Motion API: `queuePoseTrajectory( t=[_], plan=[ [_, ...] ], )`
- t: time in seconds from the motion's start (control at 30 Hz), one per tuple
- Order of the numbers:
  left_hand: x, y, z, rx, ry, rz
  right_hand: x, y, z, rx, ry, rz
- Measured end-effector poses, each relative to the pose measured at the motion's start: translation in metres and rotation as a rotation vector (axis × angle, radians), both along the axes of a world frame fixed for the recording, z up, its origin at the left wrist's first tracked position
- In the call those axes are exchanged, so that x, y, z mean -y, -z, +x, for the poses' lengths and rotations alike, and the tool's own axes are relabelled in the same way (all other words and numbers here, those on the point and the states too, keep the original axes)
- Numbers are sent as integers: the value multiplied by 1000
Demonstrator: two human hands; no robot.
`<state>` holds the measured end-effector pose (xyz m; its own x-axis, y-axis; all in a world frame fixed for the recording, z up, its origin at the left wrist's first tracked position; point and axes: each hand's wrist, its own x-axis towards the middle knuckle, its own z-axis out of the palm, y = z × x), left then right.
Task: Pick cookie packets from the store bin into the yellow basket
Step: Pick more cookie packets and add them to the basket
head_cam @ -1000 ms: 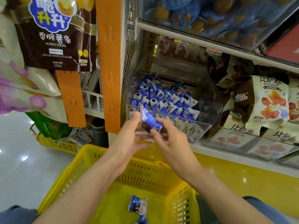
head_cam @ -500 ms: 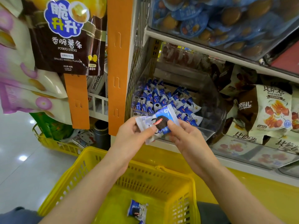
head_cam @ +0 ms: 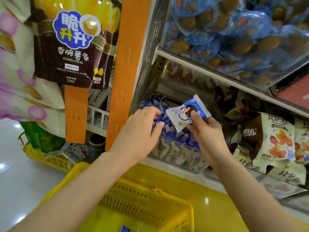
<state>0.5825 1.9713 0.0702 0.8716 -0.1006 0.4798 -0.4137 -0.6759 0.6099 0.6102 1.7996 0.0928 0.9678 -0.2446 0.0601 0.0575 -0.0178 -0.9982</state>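
A clear store bin (head_cam: 177,154) on the middle shelf holds several blue-and-white cookie packets (head_cam: 168,131). My right hand (head_cam: 207,136) pinches one white-and-blue cookie packet (head_cam: 187,113) by its lower edge and holds it up over the bin. My left hand (head_cam: 138,133) reaches into the bin's left side, fingers bent down onto the packets; I cannot tell if it holds one. The yellow basket (head_cam: 147,205) sits below my forearms, with the corner of a blue packet (head_cam: 125,229) showing at the bottom edge.
An orange hanging strip (head_cam: 123,72) with a potato-stick bag (head_cam: 73,46) hangs left of the bin. Snack bags (head_cam: 274,139) fill the shelf to the right. A clear bin of blue-wrapped snacks (head_cam: 234,34) sits on the shelf above. Another yellow basket (head_cam: 41,156) stands at left.
My left hand has let go of the packet and moved up into the bin. My right hand alone now holds the packet, raised higher. The view has shifted closer to the shelf.
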Motion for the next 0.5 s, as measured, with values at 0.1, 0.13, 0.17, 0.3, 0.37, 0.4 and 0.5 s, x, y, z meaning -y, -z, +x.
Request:
queuePoseTrajectory(
  t=[0.1,0.13,0.17,0.3,0.37,0.4,0.5],
  plan=[
    [-2,9,10,44,28,231,5,-6,49,-57,91,-183],
    [-4,14,11,50,48,288,5,-6,65,-73,109,-222],
    [-5,19,12,61,68,337,6,-6,80,-95,128,-263],
    [-6,28,14,112,87,440,14,4,129,-201,110,-516],
    [-5,30,16,152,65,438,16,11,148,-188,101,-666],
    [-4,32,17,177,54,430,17,14,157,-163,118,-749],
    [-4,36,21,227,44,410,11,22,171,-158,138,-850]
  ],
)
